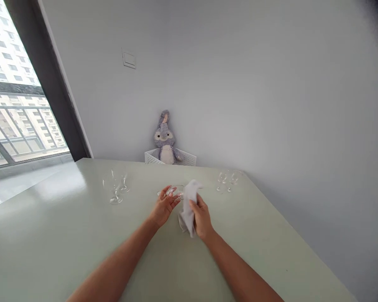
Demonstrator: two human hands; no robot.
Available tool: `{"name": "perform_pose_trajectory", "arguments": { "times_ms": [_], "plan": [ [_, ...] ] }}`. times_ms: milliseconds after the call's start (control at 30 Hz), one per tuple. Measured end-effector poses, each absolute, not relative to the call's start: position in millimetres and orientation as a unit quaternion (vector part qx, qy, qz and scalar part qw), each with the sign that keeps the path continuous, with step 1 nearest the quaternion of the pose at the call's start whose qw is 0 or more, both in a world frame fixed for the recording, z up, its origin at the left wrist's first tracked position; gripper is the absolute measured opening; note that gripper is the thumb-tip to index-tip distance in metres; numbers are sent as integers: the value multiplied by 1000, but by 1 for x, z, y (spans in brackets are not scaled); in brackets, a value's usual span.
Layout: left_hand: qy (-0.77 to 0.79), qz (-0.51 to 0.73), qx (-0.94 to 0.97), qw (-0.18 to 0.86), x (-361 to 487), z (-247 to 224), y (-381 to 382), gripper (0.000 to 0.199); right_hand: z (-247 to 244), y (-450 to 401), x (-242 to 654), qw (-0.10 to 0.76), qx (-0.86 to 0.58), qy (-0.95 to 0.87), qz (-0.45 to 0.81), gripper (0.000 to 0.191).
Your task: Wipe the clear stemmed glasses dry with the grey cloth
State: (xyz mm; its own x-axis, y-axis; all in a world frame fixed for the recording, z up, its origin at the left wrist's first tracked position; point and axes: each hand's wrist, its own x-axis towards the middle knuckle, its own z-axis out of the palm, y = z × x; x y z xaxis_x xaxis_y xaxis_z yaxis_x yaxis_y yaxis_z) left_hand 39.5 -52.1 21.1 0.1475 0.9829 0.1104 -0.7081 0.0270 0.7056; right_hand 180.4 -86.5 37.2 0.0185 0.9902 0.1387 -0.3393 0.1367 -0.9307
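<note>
My left hand [164, 206] is closed around a clear stemmed glass [176, 191], which is tipped on its side with its bowl towards the right. In my right hand [202, 216] is a pale grey cloth [189, 205], bunched at the top and hanging loose below. The cloth covers the mouth end of the glass, so I cannot tell how far it reaches inside. Both hands are above the middle of the pale green table [239, 235].
Stemmed glasses [116, 197] stand on the table at the left, and two smaller ones [221, 179] stand at the back right. Behind the far edge, a plush rabbit [166, 147] sits in a white perforated basket [189, 158]. Walls border the back and right; a window [19, 105] is at the left.
</note>
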Motion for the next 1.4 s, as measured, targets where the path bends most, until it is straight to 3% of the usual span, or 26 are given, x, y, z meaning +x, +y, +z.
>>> {"name": "perform_pose_trajectory", "arguments": {
  "times_ms": [200,433,667,833,967,1133,1200,1400],
  "plan": [
    [238,563,379,695,39,28,-60,43,39,-99,172,514,-308,-538,593,47],
    [286,483,497,662,42,25,-65,49,22,-82,182,471,-390,-574,545,15],
    [266,512,554,600,34,28,-59,56,25,-74,193,461,-266,-442,722,33],
    [327,489,612,528,33,27,-57,51,17,-75,191,452,-267,-404,749,47],
    [383,495,608,488,36,29,-57,51,13,-77,185,477,-314,-454,684,45],
    [383,485,561,551,37,36,-59,39,19,-84,185,467,-362,-664,458,32],
    [413,481,560,533,36,36,-59,39,21,-85,185,462,-353,-694,424,27],
    [369,492,633,470,34,39,-62,41,17,-77,186,475,-257,-387,747,41]
  ]
}}
